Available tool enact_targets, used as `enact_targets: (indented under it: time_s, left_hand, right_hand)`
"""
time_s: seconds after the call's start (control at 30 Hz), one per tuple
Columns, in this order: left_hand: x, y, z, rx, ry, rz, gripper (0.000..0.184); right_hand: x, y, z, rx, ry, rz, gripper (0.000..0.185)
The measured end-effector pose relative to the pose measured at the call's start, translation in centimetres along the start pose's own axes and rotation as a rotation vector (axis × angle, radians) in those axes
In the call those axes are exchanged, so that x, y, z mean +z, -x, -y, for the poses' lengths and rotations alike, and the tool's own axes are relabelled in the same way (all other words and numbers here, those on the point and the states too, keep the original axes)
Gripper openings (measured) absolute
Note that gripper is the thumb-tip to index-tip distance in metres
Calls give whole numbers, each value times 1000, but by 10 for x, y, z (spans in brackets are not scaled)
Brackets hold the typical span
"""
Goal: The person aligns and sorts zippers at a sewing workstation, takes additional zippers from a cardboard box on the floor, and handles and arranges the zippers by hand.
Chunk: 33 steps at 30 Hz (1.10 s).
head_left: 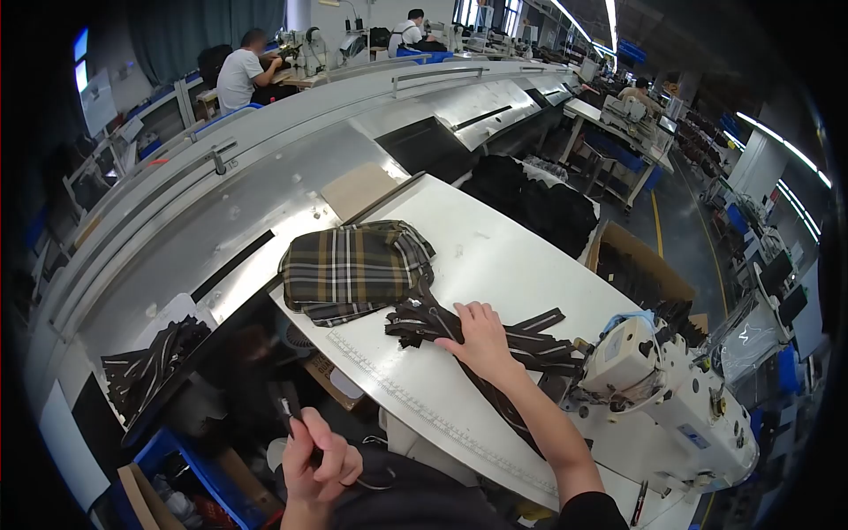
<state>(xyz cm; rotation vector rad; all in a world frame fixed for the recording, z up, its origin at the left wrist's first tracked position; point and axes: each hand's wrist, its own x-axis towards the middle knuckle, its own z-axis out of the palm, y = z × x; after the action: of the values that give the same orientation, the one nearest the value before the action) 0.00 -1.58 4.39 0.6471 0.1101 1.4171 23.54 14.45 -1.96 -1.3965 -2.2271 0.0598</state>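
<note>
Left grip [322,464] raised, fingers [334,449] curled, pinching; right grip [482,343] palm down, fingers slightly spread, forearm [549,420] extended

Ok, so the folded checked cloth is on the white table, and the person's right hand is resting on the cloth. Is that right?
Not quite: the right hand rests on the dark zippers, as the head view shows. The folded checked cloth is on the white table.

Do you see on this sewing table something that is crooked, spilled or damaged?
Nothing looks spilled or damaged. Only the dark zipper strips by the right hand look untidy, their ends pointing different ways beside the folded plaid fabric.
</note>
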Motion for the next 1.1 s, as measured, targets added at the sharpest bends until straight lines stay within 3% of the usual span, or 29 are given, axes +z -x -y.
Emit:
enact_targets:
  time_s: [0.07,0.17,0.3,0.37,0.43,0.47,0.5,0.7,0.9,1.0,1.1]
  left_hand:
    - [1,-2,-3,24,-171,-135,35]
    - [-10,1,-9,36,-165,-167,33]
    - [-6,-3,-7,-31,57,-295,26]
    - [-7,-8,-2,-45,48,-292,25]
    - [-9,-13,3,-52,12,-298,24]
    - [-7,-16,6,-55,-94,-378,23]
    - [-7,-17,9,-90,-68,-388,23]
    - [-12,-36,24,-233,-98,-346,25]
    - [-29,-74,73,-581,-152,-268,39]
    - [-36,-82,91,-549,-155,-306,39]
    - [-24,-77,86,-391,-152,-336,35]
  right_hand:
    - [16,-8,-8,-47,56,47,32]
    - [11,-11,-11,88,-131,48,27]
    - [-14,-19,-21,402,-593,127,19]
    - [-5,-20,-37,290,-912,-145,14]
    - [-36,-24,-29,585,-1421,-224,8]
    - [-37,-25,-36,711,-1561,-318,8]
    - [-40,-25,-41,767,-1655,-251,11]
    - [-94,-7,9,544,-1496,-348,18]
    - [-144,-17,22,330,-1405,-584,18]
    - [-185,-14,46,203,-1356,-783,19]
    - [-194,-3,71,341,-1260,-691,19]
